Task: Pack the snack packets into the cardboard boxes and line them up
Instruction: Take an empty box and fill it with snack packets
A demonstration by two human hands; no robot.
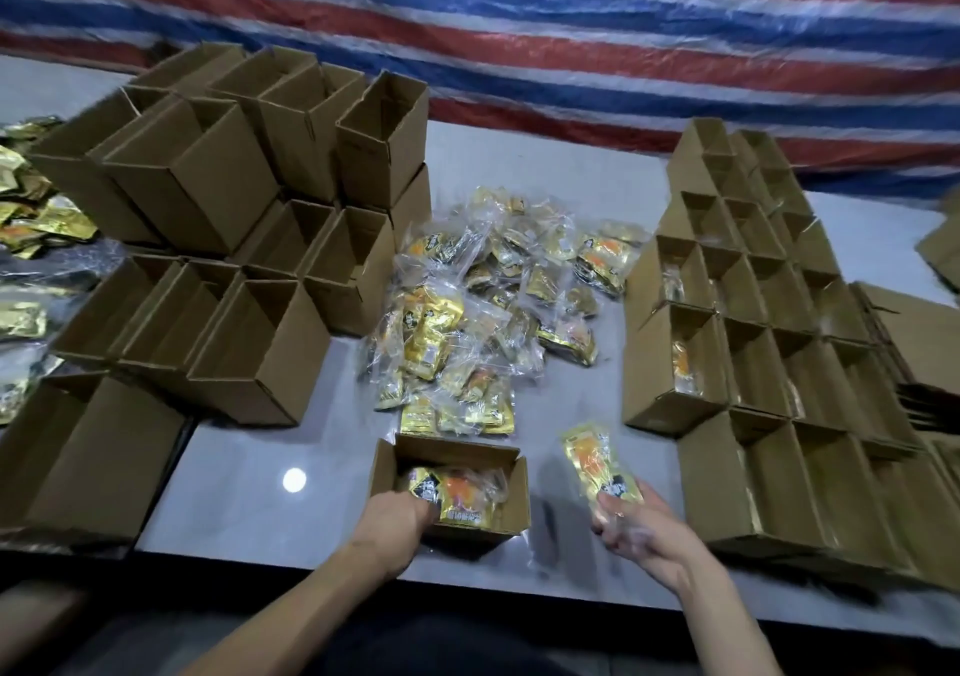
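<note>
Gold packets heaped; open box part-filled.

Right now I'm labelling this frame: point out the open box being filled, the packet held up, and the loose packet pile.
open box (511, 488), head view, right wall.
held packet (592, 460), head view, centre.
packet pile (483, 312), head view, middle.

1. Left hand: bare forearm reaching forward from lower left, fingers curled downward and closed, knuckles up.
2. Right hand: bare forearm entering from lower right, grip pinched shut between thumb and fingertips, raised.
</note>
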